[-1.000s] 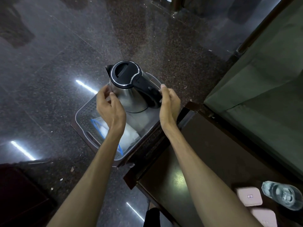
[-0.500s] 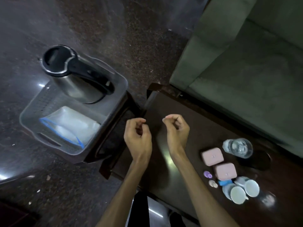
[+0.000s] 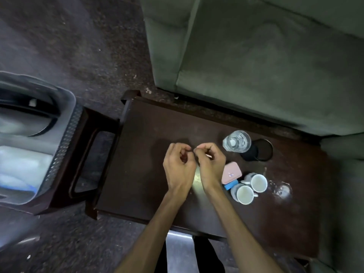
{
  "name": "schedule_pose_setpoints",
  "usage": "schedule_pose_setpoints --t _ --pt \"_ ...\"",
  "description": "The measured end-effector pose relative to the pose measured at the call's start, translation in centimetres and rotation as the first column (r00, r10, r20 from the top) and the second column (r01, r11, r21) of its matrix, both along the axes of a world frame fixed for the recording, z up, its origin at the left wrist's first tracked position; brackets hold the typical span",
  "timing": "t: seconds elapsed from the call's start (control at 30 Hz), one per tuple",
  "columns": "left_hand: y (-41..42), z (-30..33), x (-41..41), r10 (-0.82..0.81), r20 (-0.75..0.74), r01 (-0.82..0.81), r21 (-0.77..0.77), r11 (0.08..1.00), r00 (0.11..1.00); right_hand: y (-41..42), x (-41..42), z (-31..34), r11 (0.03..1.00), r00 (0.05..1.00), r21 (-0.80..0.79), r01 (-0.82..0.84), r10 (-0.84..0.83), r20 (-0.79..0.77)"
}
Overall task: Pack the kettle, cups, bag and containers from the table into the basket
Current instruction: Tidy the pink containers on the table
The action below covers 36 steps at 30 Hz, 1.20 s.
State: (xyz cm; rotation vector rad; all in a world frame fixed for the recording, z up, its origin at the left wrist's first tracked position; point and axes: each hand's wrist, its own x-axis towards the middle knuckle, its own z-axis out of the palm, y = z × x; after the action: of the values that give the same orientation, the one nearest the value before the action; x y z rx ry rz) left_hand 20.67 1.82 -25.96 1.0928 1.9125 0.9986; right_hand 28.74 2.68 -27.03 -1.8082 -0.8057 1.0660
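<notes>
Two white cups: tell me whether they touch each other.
Cannot tell. In the head view the nearer cup and farther cup sit close together, but one's handle lies between them, and blur hides any contact or gap.

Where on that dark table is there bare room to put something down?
The table's left half, between its left edge and the hands, is bare. The right middle is crowded: glass, pink box, two cups.
</notes>
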Motion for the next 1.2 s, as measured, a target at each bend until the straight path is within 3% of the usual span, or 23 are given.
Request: schedule_pose_setpoints --t 0.3,1.2 --pt "-1.4 -2.2 5.4 -0.122 -0.034 0.117 -0.141 0.983 0.992 -2.0 6.6 -0.6 0.989 0.992 -0.075 0.124 -0.126 -0.027" --pt "-2.7 -3.6 9.7 -0.204 -0.097 0.178 -0.227 0.958 0.974 -4.1 12.1 -1.7 0.954 0.971 -0.196 0.226 -0.236 -0.028"
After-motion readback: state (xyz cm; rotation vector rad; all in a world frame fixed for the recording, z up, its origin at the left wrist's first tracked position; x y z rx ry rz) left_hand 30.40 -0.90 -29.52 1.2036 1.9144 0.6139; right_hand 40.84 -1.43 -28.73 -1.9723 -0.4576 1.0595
